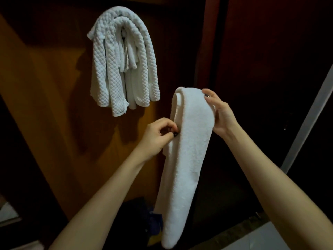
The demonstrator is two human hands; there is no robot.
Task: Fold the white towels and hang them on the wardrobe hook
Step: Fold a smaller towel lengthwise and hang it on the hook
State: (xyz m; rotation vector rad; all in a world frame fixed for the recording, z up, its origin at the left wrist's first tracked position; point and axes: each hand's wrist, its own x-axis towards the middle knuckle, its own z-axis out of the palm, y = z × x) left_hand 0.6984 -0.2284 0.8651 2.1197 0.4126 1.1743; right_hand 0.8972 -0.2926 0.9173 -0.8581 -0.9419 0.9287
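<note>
A plain white towel point(187, 159), folded into a long narrow strip, hangs down in front of me in the middle of the view. My right hand point(219, 112) holds its folded top end from the right, fingers draped over the fold. My left hand point(158, 135) pinches the towel's left edge lower down. Up and to the left, several folded white quilted towels point(124, 60) hang draped over a hook on the wooden wardrobe door point(45, 105). The hook itself is hidden beneath them.
A dark wooden panel point(270, 69) fills the right side behind the towel. A pale vertical frame point(310, 114) runs along the right edge. Dark blue cloth point(151, 219) lies low near the floor.
</note>
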